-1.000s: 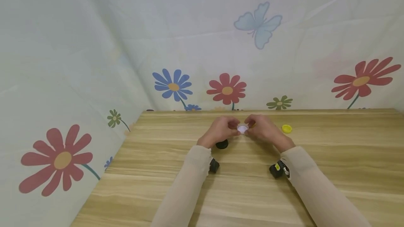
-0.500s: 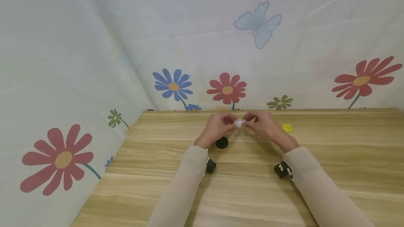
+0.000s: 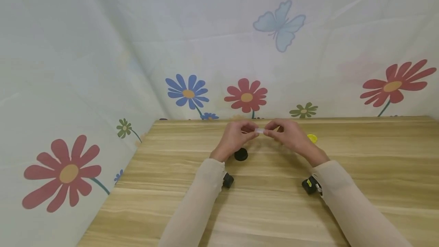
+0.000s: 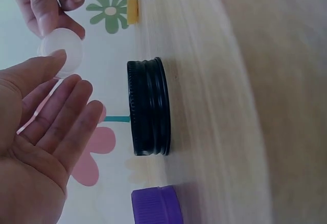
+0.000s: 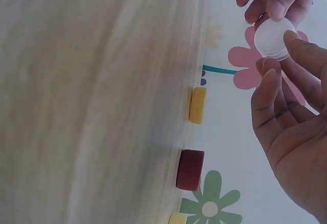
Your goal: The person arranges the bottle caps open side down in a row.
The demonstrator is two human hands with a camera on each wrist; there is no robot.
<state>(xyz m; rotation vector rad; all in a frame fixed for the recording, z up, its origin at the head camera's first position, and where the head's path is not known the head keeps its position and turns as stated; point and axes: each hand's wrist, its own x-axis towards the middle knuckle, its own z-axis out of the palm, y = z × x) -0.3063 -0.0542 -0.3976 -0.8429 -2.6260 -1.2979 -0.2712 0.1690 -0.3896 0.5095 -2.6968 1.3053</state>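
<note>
A small round white cap (image 3: 259,130) is held up over the far part of the table, edge-on in the head view. My left hand (image 3: 236,137) pinches its left side between thumb and fingers. From the other side, my right hand (image 3: 289,136) pinches it too. Both wrist views show the pale cap (image 4: 64,52) face-on, each thumb lying on its flat face. Below and beside my left hand, a black ridged lid (image 3: 241,154) rests on the table.
A bright yellow cap (image 3: 312,138) lies beyond my right wrist. In the left wrist view a purple cap (image 4: 157,206) stands near the black lid. Yellow (image 5: 197,105) and dark red (image 5: 190,170) caps show in the right wrist view. A flower-printed curtain (image 3: 219,48) hangs behind the table (image 3: 267,216).
Both hands have lifted the white cap up and slightly away, tipping it from showing its round face to edge-on in the head view. The black lid and yellow cap stay put.
</note>
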